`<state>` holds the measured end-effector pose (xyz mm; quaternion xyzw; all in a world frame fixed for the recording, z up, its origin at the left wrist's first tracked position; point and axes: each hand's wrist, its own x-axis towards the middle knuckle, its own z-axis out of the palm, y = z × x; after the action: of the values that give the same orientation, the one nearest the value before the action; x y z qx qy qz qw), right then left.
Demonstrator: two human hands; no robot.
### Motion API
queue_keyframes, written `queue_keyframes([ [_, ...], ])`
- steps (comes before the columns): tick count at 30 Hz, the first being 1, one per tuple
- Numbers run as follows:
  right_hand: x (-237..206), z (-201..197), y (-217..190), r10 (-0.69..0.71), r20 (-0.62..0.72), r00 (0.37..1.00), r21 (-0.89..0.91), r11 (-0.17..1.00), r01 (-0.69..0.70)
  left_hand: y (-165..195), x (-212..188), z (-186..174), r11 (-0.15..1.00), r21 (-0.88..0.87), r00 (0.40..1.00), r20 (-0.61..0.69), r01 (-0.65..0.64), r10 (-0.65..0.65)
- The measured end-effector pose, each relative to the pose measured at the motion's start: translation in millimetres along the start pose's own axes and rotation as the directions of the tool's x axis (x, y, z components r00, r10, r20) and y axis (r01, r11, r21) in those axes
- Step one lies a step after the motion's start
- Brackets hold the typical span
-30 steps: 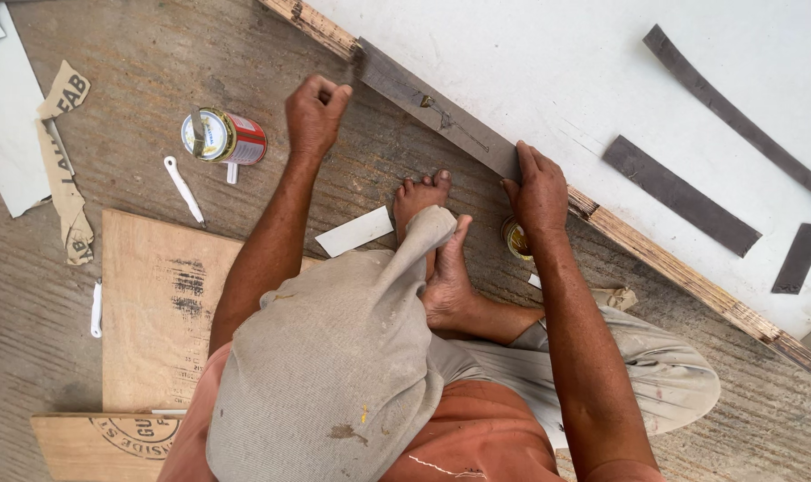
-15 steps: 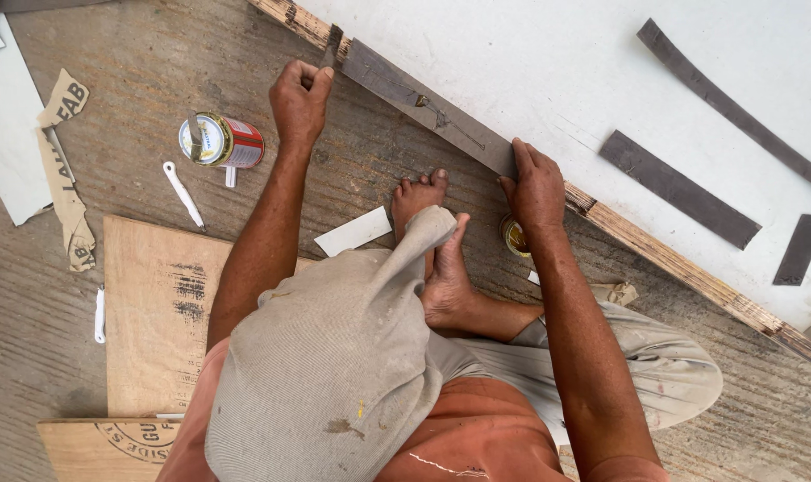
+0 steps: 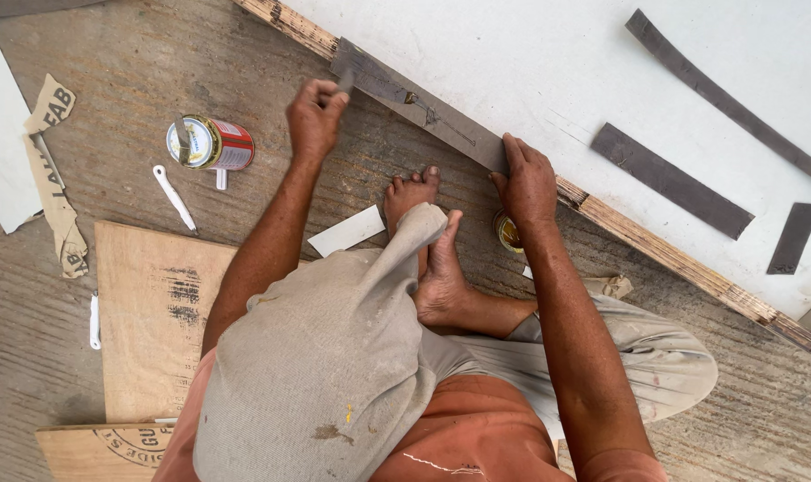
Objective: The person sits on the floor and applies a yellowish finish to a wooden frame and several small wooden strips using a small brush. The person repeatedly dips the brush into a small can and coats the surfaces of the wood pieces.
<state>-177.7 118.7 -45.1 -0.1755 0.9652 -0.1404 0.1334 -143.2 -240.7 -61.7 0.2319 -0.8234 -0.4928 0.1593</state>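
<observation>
Grey strip (image 3: 419, 103): laid along wooden edge (image 3: 289, 25) of white board (image 3: 512, 62), pinned at both ends. Listed left to right: torn cardboard (image 3: 53, 178); plywood sheet (image 3: 155, 312); small tin can (image 3: 211, 143) on its side; white plastic tool (image 3: 174, 197). Left hand (image 3: 314, 116): fingers clenched around small tool at strip's left end. Bare foot (image 3: 410, 192). Right hand (image 3: 526, 178): fingers flat, pressing strip's right end. Loose grey strips (image 3: 669, 178) on board, well apart.
</observation>
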Motion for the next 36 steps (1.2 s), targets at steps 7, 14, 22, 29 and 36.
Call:
queue_keyframes([
  [7,0,1,-2,0.013,-0.007,1.0,0.008,1.0,-0.013,10,-39,35,0.968,-0.059,0.933,0.285,0.244,-0.218],
  [14,1,-1,-2,0.018,0.001,1.0,0.01,1.0,-0.018,8,-29,19,0.992,-0.093,0.98,0.184,0.089,-0.07],
  [22,2,-4,-10,0.02,0.003,1.0,0.014,1.0,-0.02,2,15,-9,0.989,-0.092,0.992,-0.049,0.113,-0.118],
  [29,0,-3,-9,0.006,-0.001,1.0,-0.005,1.0,-0.006,3,7,3,0.992,-0.055,0.994,0.027,0.111,-0.11],
  [36,-2,-1,-4,0.013,0.014,1.0,-0.014,1.0,-0.013,2,-3,13,0.992,-0.047,0.988,0.106,0.119,-0.113],
])
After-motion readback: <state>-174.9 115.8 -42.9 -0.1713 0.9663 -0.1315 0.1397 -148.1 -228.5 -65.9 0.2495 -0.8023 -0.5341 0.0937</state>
